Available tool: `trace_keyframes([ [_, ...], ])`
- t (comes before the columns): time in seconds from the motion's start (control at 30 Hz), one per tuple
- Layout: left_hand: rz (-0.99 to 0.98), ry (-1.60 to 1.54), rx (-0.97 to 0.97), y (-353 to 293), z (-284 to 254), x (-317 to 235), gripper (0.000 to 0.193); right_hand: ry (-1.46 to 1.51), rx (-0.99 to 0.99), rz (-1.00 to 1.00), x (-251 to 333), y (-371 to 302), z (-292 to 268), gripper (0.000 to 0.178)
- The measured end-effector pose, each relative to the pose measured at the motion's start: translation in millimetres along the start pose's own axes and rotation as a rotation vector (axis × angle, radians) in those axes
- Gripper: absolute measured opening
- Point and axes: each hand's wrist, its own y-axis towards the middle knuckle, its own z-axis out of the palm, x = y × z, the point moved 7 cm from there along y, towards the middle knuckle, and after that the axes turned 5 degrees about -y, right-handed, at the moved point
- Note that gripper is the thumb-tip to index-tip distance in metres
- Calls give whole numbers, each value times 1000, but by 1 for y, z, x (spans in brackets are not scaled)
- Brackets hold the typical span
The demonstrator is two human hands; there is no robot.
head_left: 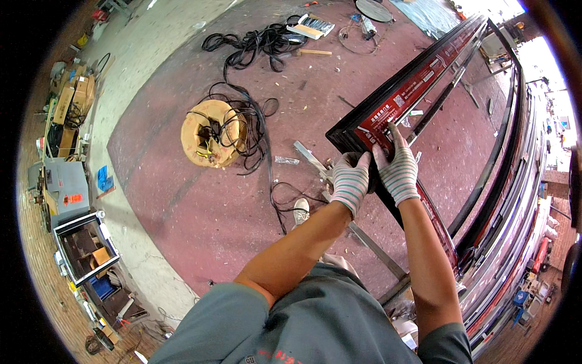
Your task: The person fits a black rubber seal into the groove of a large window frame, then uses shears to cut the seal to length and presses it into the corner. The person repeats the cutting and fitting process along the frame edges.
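Observation:
A large black window frame (357, 124), partly faced with red printed film (418, 82), leans across the right side with one corner near me. At that corner my left hand (351, 180), in a striped knit glove, has its fingers closed round the black edge. Beside it, also gloved, my right hand (398, 167) grips the same corner from the right. Its thumb and forefinger reach up onto the red film. The frame hides part of the fingers of both hands, and whether they also pinch something small does not show.
A tan round spool (193, 141) with loose black strip stands on the red floor. More black strip (257, 41) lies tangled farther off. Long profiles (509, 242) are stacked at right. A metal bar (379, 249) lies near my feet. Boxes (73, 100) line the left.

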Motion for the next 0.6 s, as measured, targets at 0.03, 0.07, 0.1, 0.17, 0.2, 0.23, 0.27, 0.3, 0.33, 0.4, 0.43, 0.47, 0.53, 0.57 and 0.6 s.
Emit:
trace_keyframes([
  [0.03, 18, 16, 33, 11, -2, 11, 31, -14, 13, 13, 3, 0, -1, 68],
  [0.07, 59, 32, 27, 20, -4, 23, 33, -14, 2, -12, 5, 1, -1, 67],
  [0.1, 96, 51, 23, 26, -3, 31, 34, -15, -10, -33, 3, 2, 2, 67],
  [0.17, -73, 89, 68, -8, 8, 10, 39, 1, -24, -24, -7, 1, 2, 64],
  [0.2, -36, 96, 84, -4, 7, 10, 39, 14, -19, -26, -3, 1, 1, 63],
  [0.23, -2, 105, 101, 2, 7, 13, 39, 26, -15, -25, -1, 0, 0, 61],
  [0.27, 33, 114, 118, 7, 6, 17, 39, 40, -13, -32, 0, 0, 0, 59],
  [0.3, 43, 72, 154, 2, 9, 9, 36, 54, -14, -35, -3, 0, 1, 57],
  [0.33, 71, 53, 144, 0, 9, 9, 35, 69, -15, -38, -4, 0, 1, 56],
  [0.4, 132, 12, 123, -5, 4, 11, 33, 46, -16, -33, -4, -1, 0, 53],
  [0.43, 183, 27, 133, -7, 2, 11, 30, 35, -17, -32, -2, -1, 0, 52],
  [0.47, 234, 43, 144, -12, -2, 12, 28, 42, -24, -54, -1, 0, 1, 51],
  [0.53, 102, -18, 270, -42, 8, 19, 27, 56, -45, -80, -10, 0, 3, 49],
  [0.57, -70, -12, 302, -61, 9, 22, 26, 74, -51, -87, -14, 0, 4, 48],
  [0.6, -8, -92, 351, -58, 8, 35, 26, 40, -54, -119, -10, 2, 6, 45],
])
